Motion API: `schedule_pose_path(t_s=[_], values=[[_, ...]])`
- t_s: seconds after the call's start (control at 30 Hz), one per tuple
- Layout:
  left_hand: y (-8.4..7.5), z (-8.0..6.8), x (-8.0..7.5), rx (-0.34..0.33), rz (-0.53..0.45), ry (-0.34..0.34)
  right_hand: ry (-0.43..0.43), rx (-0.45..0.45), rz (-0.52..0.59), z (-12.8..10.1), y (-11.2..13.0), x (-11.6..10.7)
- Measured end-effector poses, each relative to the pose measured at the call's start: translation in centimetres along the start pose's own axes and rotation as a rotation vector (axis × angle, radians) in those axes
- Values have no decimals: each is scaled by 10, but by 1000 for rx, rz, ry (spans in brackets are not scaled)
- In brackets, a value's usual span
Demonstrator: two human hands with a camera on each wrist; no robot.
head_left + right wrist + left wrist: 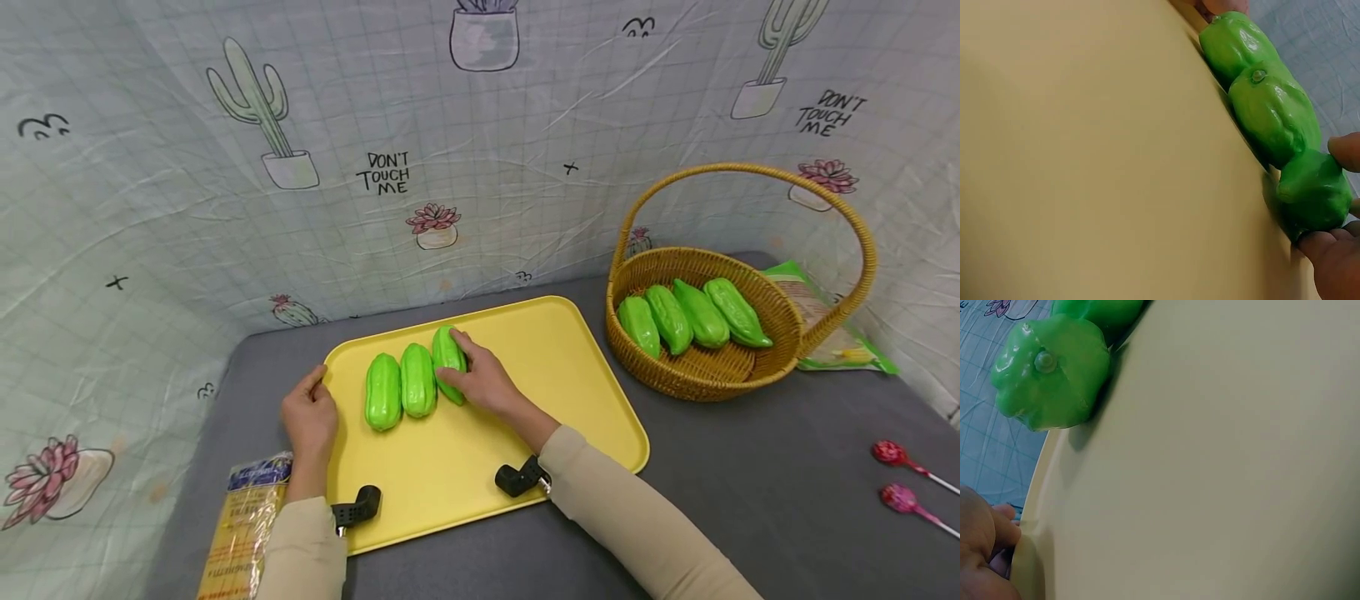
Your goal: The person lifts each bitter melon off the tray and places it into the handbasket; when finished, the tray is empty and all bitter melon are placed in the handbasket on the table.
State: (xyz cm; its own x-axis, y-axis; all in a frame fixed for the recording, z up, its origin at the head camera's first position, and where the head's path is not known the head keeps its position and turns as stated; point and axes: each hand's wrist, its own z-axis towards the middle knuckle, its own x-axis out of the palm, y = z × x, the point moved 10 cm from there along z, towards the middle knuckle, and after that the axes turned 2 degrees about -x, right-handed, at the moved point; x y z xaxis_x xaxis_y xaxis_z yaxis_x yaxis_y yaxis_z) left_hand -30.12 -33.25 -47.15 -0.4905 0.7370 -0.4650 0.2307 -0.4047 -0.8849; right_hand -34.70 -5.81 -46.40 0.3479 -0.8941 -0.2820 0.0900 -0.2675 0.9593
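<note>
A person's right hand [483,383] curls thumb and fingers around a green gourd [448,352] lying on the yellow tray [570,392], the third in a row beside two more gourds [400,387]. The left hand [310,419] grips the tray's left edge, fingers bent over the rim. Three gourds lie side by side on the tray, while four others [693,315] lie in the basket [750,367], well apart to the right; by the look of it, the work is near its midpoint.
</note>
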Motion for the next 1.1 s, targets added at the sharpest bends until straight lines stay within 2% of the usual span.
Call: schedule_pose_path(t_s=[0.73,1.1], values=[[-1,0,1,2,11,-4,-20,3,2,-2,1,-10],[3,2,1,-1,14,-3,16,-35,65,-12,19,-16]])
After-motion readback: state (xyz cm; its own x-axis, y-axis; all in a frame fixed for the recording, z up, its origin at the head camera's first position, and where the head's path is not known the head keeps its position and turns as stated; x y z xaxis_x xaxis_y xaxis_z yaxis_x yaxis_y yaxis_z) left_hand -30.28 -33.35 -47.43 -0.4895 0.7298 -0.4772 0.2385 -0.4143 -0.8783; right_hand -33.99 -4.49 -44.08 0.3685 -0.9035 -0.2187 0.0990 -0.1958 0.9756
